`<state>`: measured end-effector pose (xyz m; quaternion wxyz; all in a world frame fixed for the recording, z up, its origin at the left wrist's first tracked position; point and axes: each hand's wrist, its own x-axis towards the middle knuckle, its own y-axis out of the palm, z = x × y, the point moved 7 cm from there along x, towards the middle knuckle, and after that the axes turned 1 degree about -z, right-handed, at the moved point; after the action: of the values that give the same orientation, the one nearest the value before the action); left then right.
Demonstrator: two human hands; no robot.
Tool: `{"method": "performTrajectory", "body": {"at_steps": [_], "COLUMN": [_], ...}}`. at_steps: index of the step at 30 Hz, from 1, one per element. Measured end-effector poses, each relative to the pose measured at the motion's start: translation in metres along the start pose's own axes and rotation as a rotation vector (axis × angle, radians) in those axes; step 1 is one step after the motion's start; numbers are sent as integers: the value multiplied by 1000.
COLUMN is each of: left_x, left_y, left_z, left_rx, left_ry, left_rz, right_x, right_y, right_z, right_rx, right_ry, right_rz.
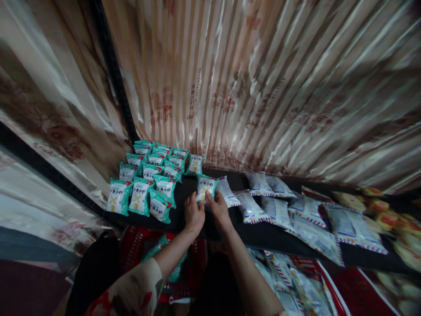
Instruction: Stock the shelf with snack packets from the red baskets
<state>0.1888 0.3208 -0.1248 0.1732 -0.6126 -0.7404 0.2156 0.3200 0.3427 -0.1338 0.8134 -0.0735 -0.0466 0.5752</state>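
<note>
A teal and white snack bag (205, 184) stands tilted up on the dark shelf, its printed front facing me. My left hand (194, 213) grips its lower left side, fingers closed. The thumb of my right hand (218, 209) presses on the bag's front at the lower right, with the other fingers partly hidden behind. To the left, several matching teal bags (141, 196) stand in rows. One more teal bag (195, 164) is propped at the back, just behind the held one. A whitish bag with a striped edge (227, 192) lies right beside my right hand.
Several striped-edge bags (278, 211) and yellowish packs (386, 219) lie farther right along the dark shelf (230, 228). Below are a red basket (131, 245) with teal bags and another red container (332, 285) with striped bags. A patterned curtain (210, 87) hangs behind; a dark post (113, 70) rises at left.
</note>
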Motion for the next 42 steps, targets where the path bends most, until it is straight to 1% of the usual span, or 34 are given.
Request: {"method": "performTrajectory", "body": {"at_steps": [2,4,6,9,13,17,21,25,30,33,39,42], "left_x": [3,8,14,26,40,49,56,61,61,61,63,62], "left_y": [-7,-12,-14,-13,-8,-2,2,6,10,11,15,16], "left_z": [3,5,6,6,9,10,14,21,26,28,29,30], "left_rx": [18,34,38,33,33,53,85,99,91,95,111,96], "left_ry": [44,100,150,185,173,178,190,199,215,213,248,249], "left_rz": [-69,-129,-160,-191,-223,-194,-176,-183,-223,-243,-230,-219], "right_x": [3,9,17,33,50,59,62,63,65,69,73,72], "right_y": [14,25,33,43,54,63,65,64,66,69,70,69], "right_z": [3,8,13,16,15,17,19,13,12,12,5,5], "right_rx": [-21,-41,-54,-62,-32,-75,-181,-277,-253,-299,-445,-434], "right_ry": [-16,-45,-83,-117,-169,-239,-296,-267,-292,-306,-339,-353], "right_rz": [9,-12,-32,-43,7,27,-24,-85,-87,-89,-89,-62]}}
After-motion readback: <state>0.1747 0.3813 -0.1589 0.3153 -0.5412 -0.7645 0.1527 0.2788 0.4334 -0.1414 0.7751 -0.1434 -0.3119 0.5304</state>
